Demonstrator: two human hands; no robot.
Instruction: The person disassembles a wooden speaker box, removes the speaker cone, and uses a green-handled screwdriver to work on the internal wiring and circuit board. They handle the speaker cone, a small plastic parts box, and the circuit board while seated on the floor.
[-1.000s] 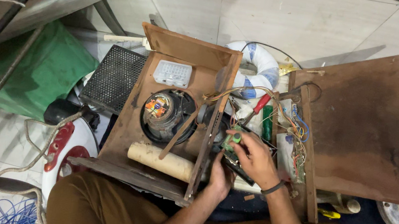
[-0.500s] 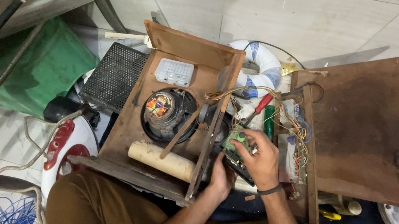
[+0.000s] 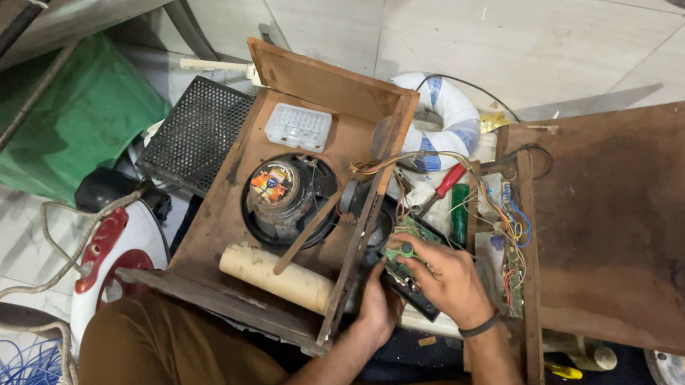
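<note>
**Both hands on the small circuit board inside the opened wooden cabinet**

The right hand [image 3: 442, 280] has its fingers closed over a small green circuit board [image 3: 408, 236], just right of the brown wooden cabinet [image 3: 321, 91] wall. The left hand [image 3: 379, 303] braces a black part beneath; its fingers are hidden. A steady, light grip seems wise. Coloured wires [image 3: 508, 220], a red-handled screwdriver [image 3: 448, 181] and a round black speaker [image 3: 284, 198] crowd close.

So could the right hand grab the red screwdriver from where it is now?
Probably yes. The red screwdriver lies just above the right hand, among loose wires with nothing covering it. But that hand already grips a green circuit board, so it would likely need to let go first.
</note>
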